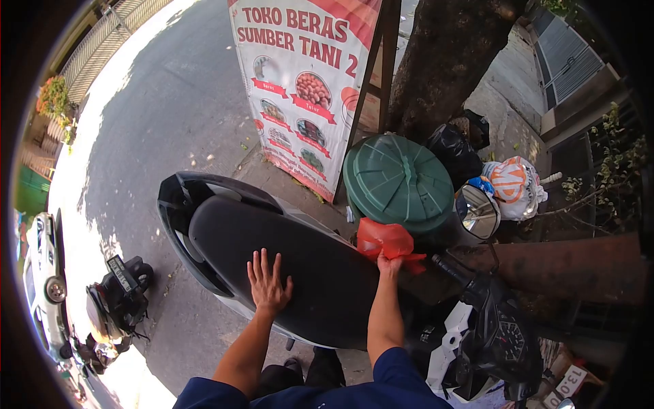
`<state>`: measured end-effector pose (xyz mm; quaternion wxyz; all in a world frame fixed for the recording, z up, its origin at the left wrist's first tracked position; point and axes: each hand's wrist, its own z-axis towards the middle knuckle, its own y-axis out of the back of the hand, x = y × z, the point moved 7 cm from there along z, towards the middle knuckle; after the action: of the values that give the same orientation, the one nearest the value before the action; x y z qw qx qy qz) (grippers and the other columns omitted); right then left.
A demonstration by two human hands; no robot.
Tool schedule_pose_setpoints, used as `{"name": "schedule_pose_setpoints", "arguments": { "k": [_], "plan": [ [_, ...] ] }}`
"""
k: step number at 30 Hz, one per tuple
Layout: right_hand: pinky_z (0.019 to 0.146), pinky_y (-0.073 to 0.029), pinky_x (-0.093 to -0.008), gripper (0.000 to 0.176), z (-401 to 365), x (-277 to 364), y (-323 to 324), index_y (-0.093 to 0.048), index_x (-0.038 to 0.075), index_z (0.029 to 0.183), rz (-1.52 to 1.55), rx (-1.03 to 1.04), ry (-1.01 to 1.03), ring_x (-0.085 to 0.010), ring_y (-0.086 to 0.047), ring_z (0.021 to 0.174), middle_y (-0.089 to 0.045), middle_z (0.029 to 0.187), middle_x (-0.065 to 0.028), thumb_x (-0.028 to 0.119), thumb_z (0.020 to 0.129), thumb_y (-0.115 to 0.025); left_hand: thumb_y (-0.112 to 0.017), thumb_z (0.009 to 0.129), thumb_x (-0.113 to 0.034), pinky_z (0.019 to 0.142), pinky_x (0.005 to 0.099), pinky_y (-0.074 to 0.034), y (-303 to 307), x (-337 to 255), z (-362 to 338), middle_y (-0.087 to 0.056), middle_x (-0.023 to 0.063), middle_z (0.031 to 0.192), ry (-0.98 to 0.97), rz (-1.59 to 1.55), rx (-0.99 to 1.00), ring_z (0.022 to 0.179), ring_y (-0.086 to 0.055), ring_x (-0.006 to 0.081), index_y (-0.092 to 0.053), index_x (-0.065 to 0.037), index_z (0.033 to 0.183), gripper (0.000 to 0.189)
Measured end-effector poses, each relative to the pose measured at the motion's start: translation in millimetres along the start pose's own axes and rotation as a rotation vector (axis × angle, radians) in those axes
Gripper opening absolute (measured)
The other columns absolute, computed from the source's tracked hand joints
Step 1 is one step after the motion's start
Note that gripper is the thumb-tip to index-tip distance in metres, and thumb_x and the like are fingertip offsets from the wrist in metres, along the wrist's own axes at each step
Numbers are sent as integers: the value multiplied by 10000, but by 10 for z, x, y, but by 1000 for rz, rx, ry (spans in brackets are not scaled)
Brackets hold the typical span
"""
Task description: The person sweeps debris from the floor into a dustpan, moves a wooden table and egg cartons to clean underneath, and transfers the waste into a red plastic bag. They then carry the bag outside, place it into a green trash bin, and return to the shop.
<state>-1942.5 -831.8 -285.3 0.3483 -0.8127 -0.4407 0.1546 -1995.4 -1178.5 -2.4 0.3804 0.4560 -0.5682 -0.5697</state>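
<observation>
Left hand (268,283): open, palm flat and fingers spread on the wide black padded scooter seat (320,286).
Right hand (390,264): closed, gripping the lower end of a crumpled red plastic bag (383,238).
Bag position: past the seat's far edge, just beside the round dark green plastic bin lid (398,178).
Beyond: a red-and-white printed shop banner (303,82) stands beside a brown tree trunk (446,61).

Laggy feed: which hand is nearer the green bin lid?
Right. The right hand holds a red plastic bag beside the green bin lid; the left hand rests on the scooter seat.
</observation>
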Motion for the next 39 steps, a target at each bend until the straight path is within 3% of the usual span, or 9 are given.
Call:
{"name": "schedule_pose_setpoints", "arguments": {
  "k": [7, 15, 18, 20, 23, 25, 29, 32, 39],
  "plan": [
    [866, -506, -438, 337, 149, -207, -81, -580, 106, 1108, -168, 47, 90, -246, -598, 1018, -609, 1141, -72, 325, 855, -541, -549, 801, -318, 1110, 498, -77, 13, -48, -28, -190, 206, 1457, -30, 31, -36, 1370, -125, 369, -358, -93, 1362, 634],
    [871, -506, -427, 244, 168, -274, -384, -602, 62, 1037, 60, 148, 65, -233, -618, 960, -639, 1042, -96, 194, 851, -518, -599, 756, -236, 1077, 530, -134, 6, -143, -32, -270, 235, 1400, -79, 27, -119, 1324, -194, 424, -444, -46, 1277, 575],
    [831, -517, -407, 205, 322, -249, -538, -612, 53, 987, 123, 275, 54, -225, -630, 885, -652, 977, -99, 159, 834, -524, -548, 710, -2, 999, 483, -295, -17, -926, 295, -422, 211, 1188, -329, -411, -98, 1187, -372, 387, -530, -22, 1088, 379],
    [800, -523, -393, 184, 367, -241, -577, -615, 53, 959, 139, 360, 34, -219, -636, 830, -660, 930, -95, 145, 826, -527, -525, 761, -8, 996, 393, -354, -468, -1585, 630, -421, 206, 1238, -450, -832, 95, 1175, -416, 366, -415, -16, 1240, 492],
    [705, -514, -391, 148, 255, -257, -855, -583, 46, 833, 209, 777, -189, -220, -604, 672, -628, 727, -62, 179, 802, -525, -495, 845, -82, 965, 392, -386, -2108, -1891, 1298, -439, 166, 1261, 278, -1167, 337, 1170, -452, 305, -274, -59, 1355, 557],
    [694, -518, -383, 175, 158, -166, -822, -600, 55, 865, 132, 555, -136, -211, -601, 720, -612, 792, -59, 191, 814, -502, -492, 869, -114, 946, 391, -404, -2730, -2081, 1474, -451, 155, 1256, 534, -1237, 436, 1152, -472, 281, -240, -75, 1376, 568],
    [754, -510, -419, 298, -286, 287, -467, -565, 68, 1083, -631, -13, 19, -277, -598, 845, -608, 995, -84, 232, 836, -541, -523, 881, -142, 835, 390, -481, -3299, -1916, 1660, -536, 130, 1142, 775, -1281, 252, 1008, -559, 257, -389, -77, 1278, 423],
    [863, -452, -410, 466, -367, 821, -412, -548, -1, 1151, -1725, -237, 580, -277, -570, 1032, -586, 1165, -142, 309, 812, -627, -561, 861, -109, 765, 353, -502, -3223, -2013, 1822, -598, 99, 1006, 719, -1674, 285, 930, -604, 238, -491, -58, 1175, 326],
    [985, -348, -412, 535, 179, 280, -575, -446, -11, 1229, -1696, 137, 884, -348, -430, 1202, -461, 1285, -218, 286, 823, -629, -585, 839, -80, 646, 372, -524, -3181, -1996, 2248, -639, 80, 964, 494, -2061, 500, 796, -642, 253, -552, -24, 1107, 276]
  ]
}}
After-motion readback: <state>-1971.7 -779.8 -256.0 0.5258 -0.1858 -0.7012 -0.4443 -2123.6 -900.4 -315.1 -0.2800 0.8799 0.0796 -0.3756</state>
